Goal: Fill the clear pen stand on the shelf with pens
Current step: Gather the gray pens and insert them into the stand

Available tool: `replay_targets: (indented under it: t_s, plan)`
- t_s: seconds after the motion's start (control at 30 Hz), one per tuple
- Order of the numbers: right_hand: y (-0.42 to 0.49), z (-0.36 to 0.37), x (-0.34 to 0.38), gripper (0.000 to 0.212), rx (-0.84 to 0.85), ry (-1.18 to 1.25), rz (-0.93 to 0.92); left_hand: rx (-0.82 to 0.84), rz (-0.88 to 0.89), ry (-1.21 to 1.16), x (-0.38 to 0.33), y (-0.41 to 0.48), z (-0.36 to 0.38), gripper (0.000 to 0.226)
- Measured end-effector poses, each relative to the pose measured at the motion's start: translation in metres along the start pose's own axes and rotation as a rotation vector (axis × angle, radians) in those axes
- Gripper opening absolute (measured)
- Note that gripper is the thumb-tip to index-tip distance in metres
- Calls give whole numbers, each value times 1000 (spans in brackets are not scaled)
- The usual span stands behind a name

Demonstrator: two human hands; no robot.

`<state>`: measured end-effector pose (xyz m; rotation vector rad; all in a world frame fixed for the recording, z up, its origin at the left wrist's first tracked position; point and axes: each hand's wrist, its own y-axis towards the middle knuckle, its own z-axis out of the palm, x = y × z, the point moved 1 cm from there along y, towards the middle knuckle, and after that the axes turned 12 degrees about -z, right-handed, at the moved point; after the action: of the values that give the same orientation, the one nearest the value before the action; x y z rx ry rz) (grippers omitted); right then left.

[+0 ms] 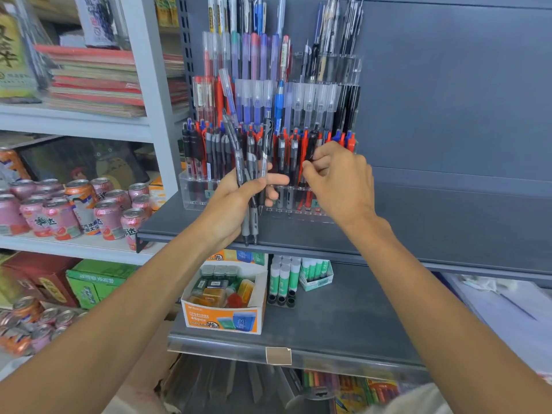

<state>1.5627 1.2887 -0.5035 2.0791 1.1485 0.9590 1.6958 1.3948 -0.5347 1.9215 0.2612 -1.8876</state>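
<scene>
Left hand (pixel 236 201) is at 9 o'clock of right hand (pixel 340 180), fingers (pixel 277 179) clamped round a spare bundle of pens (pixel 249 180), tips down. Right fingers pinch one black pen (pixel 311 144) by its upper barrel at the front row of the clear pen stand (pixel 191 192). The stand is on the grey shelf (pixel 433 222), 12 o'clock of both hands, nearly full. Pens look light, stiff, smooth, likely slippery. Best held mid-barrel or at the rubber grip and dropped in vertically.

Pen stand (pixel 194 192): clear glossy plastic. Shelf (pixel 448 228): matt grey, probably painted metal. Cans (pixel 109 218): shiny metal.
</scene>
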Motion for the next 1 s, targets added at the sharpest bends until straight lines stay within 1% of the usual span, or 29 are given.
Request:
replay_targets:
  t_s: [0.1,0.27,0.33,0.4,0.53,0.6,0.67,0.77,0.83,0.9,0.93,0.97,1.0]
  plan:
    - [2,-3,2,9,39,-98,-5,-10,-30,-70,0,1,3,21]
    - [7,-5,6,11,42,-83,12,-44,-51,-125,1,4,7,22]
    - [5,-2,5,13,76,-100,27,-51,-51,-123,2,5,8,21]
    - [-1,3,4,14,108,-127,34,-39,-54,-117,2,4,8,21]
    - [-3,7,2,13,102,-113,50,-27,-37,-112,-1,4,11,21]
    - [-3,5,0,9,97,-54,62,-24,-31,-115,-1,4,13,21]
    - [-8,3,-3,5,93,62,90,-3,-24,-113,-1,4,15,20]
    - [-13,-4,-5,6,35,188,94,35,-11,-106,-4,2,20,19]
    - [-13,-12,-2,16,-35,305,85,41,-18,-91,-4,2,25,18]
    - [-12,-20,3,33,-26,447,76,41,-29,-81,-5,2,31,16]
    - [-12,-23,5,38,-1,472,65,44,-32,-84,-5,1,34,16]
    - [-12,-24,7,38,22,462,52,49,-32,-85,-7,1,36,16]
    - [-13,-25,7,33,36,446,44,55,-29,-77,-7,1,38,17]
